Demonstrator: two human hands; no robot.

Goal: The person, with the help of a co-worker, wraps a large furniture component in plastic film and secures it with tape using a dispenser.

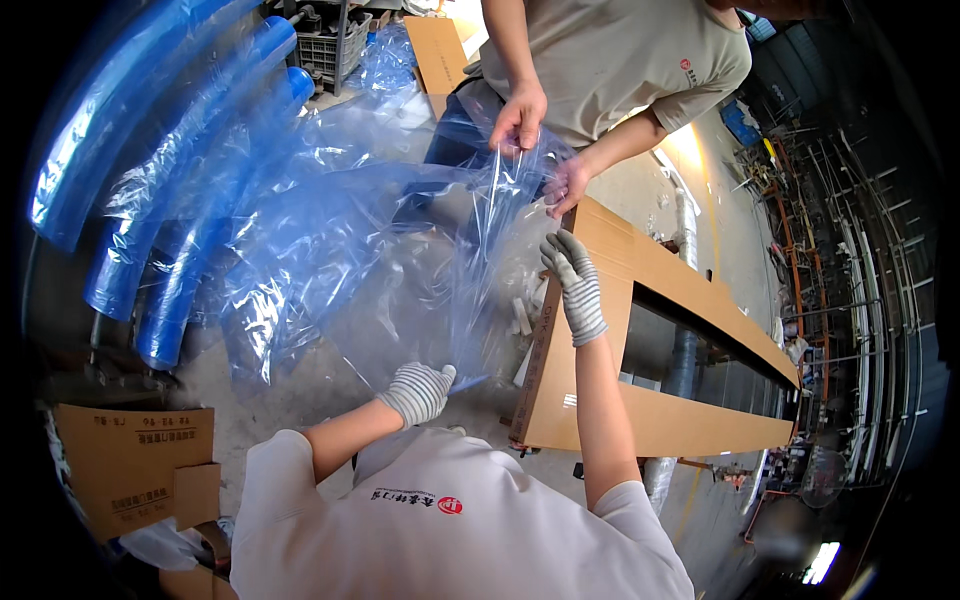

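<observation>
A sheet of clear bluish plastic film (330,240) spreads across the middle, wrinkled and shiny. My left hand (418,395), in a grey-and-white striped glove, is closed on the film's near edge. In a matching glove, my right hand (573,285) is raised beside the film's right side, its fingers stretched out and slightly bent. It is over the left end of a long cardboard-covered frame (590,240), and whether it touches the cardboard I cannot tell. Across from me, a co-worker's two bare hands (519,118) pinch and hold the film's far edge.
Rolls of blue film (190,220) hang on a rack at the left. A printed cardboard box (135,465) stands at the lower left. The frame, with a long opening, stretches right over wrapped tubes (684,350). Racks of long bars (860,270) line the far right. A crate (330,50) sits at the back.
</observation>
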